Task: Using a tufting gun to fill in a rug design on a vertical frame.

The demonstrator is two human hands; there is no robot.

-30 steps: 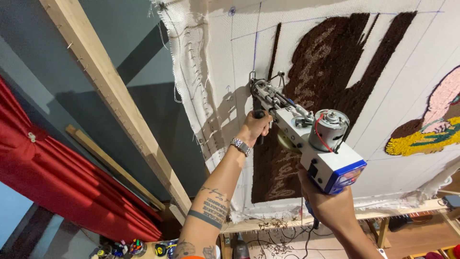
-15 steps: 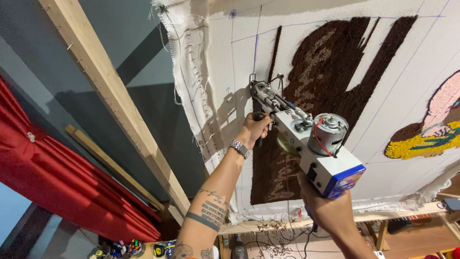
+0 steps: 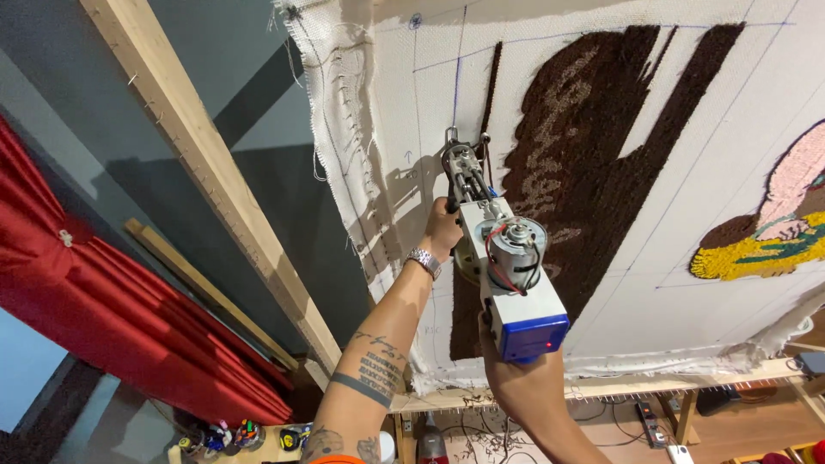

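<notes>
A white and blue tufting gun [image 3: 507, 275] with an exposed motor is pressed nose-first against a stretched white cloth [image 3: 601, 103]. My left hand [image 3: 443, 230], with a metal watch on the wrist, grips the gun's front handle. My right hand [image 3: 516, 378] holds the gun from below at its blue rear end. The gun's tip [image 3: 464, 146] touches the cloth beside a thin brown tufted line [image 3: 490, 77]. To its right lies a large dark brown tufted patch [image 3: 601, 163].
A wooden frame beam [image 3: 206, 172] runs diagonally at the left, with a red curtain [image 3: 112, 301] beyond it. A pink, yellow and green tufted shape [image 3: 773, 223] sits at the right. Below are the frame's lower rail [image 3: 619, 387], cables and small items on the floor.
The gun has turned more upright and its tip has moved up the cloth along the thin brown line. Both hands kept their hold.
</notes>
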